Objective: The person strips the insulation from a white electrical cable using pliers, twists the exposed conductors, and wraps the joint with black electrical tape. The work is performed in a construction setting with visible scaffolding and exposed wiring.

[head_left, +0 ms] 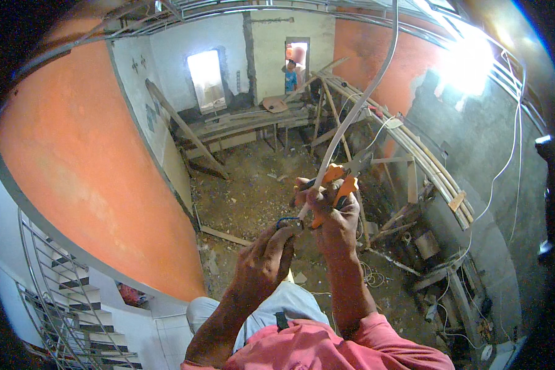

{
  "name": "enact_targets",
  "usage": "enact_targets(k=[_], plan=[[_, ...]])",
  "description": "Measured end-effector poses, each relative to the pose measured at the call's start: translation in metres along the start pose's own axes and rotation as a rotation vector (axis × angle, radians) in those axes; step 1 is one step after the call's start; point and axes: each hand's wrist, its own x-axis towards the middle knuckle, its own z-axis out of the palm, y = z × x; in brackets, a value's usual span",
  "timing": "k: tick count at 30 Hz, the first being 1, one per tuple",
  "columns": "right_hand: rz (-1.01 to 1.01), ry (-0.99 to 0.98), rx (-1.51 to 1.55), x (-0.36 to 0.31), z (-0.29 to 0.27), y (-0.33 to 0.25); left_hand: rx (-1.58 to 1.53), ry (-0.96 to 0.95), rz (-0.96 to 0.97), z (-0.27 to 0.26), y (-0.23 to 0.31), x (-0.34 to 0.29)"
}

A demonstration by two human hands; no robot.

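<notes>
A white cable [359, 110] hangs down from the metal ceiling framing to my hands. My right hand [336, 219] is closed around orange-handled pliers [348, 187], and the cable's lower part passes between its thumb and fingers. The pliers' metal jaws point up and away to the right. At the cable's bottom end, a short blue wire [285, 219] bends out to the left. My left hand [260, 262] is closed, its fingertips pinching the wires at this end. Its grip partly hides them.
Debris covers the floor [253, 172] far below. On the right stands a wooden scaffold [422, 151] with loose wires. An orange curved wall [98, 172] and a stair railing [46, 259] are on the left. A person [291, 75] stands in the far doorway.
</notes>
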Motion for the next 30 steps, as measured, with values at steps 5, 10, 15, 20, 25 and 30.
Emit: enact_targets(k=[5, 10, 15, 20, 25, 30], plan=[[-0.036, -0.011, 0.009, -0.005, 0.003, -0.003, -0.081, 0.102, -0.059, 0.008, 0.002, -0.006], [-0.038, 0.019, 0.005, -0.009, 0.008, -0.004, 0.002, 0.053, -0.076, 0.002, 0.004, -0.009], [-0.043, -0.018, -0.017, -0.006, 0.001, -0.005, -0.297, 0.154, -0.15, -0.002, 0.015, -0.004], [0.028, -0.058, -0.147, -0.002, -0.007, -0.006, -0.836, 0.179, -0.689, 0.004, 0.019, 0.001], [-0.161, 0.047, -0.938, -0.005, -0.022, -0.044, -0.546, 0.134, -0.66, -0.003, 0.001, 0.011], [-0.663, -0.309, -1.429, -0.015, -0.042, -0.087, -0.366, 0.227, -0.504, -0.003, 0.006, 0.018]])
